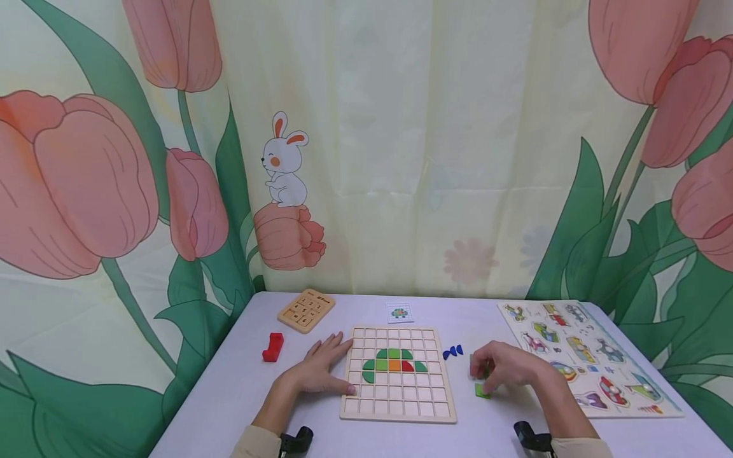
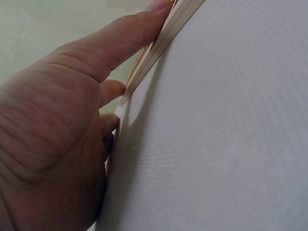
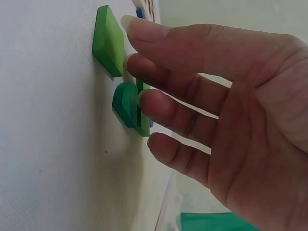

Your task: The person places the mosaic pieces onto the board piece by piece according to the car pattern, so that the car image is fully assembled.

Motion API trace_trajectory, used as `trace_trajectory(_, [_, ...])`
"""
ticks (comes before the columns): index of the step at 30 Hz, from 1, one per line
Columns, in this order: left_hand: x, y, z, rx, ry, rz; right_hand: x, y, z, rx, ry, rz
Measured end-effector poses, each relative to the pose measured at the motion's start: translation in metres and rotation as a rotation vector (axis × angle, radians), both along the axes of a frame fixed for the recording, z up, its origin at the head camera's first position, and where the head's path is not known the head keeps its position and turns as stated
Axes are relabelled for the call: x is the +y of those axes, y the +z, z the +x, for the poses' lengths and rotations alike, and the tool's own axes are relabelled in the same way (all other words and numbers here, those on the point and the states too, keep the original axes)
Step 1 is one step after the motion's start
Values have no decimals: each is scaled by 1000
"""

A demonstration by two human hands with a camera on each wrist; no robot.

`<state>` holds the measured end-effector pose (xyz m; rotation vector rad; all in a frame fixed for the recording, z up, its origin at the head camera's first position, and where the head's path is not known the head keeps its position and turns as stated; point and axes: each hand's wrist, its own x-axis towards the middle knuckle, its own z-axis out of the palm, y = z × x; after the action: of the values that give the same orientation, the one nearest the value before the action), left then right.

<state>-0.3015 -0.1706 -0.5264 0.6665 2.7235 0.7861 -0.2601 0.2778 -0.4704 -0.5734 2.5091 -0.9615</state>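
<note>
A wooden grid board [image 1: 401, 407] lies on the table with green, orange and red pieces set in its middle cells. My left hand [image 1: 321, 367] rests at its left side, fingers extended and thumb on the rim; the left wrist view shows the thumb [image 2: 130, 36] on the wooden edge. To the board's right, my right hand [image 1: 506, 366] is over loose green pieces, fingers loosely bent. In the right wrist view, a light green square piece [image 3: 107, 41] lies by the thumb tip, and a dark green rounded piece [image 3: 126, 103] is near the other fingertips. Nothing shows between the fingers.
Small blue pieces [image 1: 453, 352] lie between board and right hand. Behind the board is a pattern card [image 1: 399, 312]. At left are a red piece [image 1: 273, 347] and a wooden number tray [image 1: 306, 310]. A large picture puzzle board [image 1: 595, 362] covers the right side.
</note>
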Motion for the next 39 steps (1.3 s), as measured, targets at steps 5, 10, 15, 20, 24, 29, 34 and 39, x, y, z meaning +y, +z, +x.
trace_trajectory(5, [0,-1,0,1,1,0,-3,0,2,-12,-26,27])
trace_trajectory(10, [0,-2,-1,2,1,-1,-7,-2,3,-9,-49,56])
trace_trajectory(15, [0,-2,-1,1,5,-7,-13,-3,2,-10,-83,87])
trace_trajectory(20, [0,-1,0,-1,12,-5,-18,-5,1,14,-90,99])
trace_trajectory(24, [0,-1,0,-2,13,-5,-22,-5,1,41,-106,100])
trace_trajectory(29, [0,0,0,-4,6,3,-26,-5,1,51,-158,136])
trace_trajectory(34, [0,1,1,-3,4,9,-26,-6,0,89,-156,149])
trace_trajectory(39, [0,0,1,-1,9,3,-28,-8,0,79,-134,128])
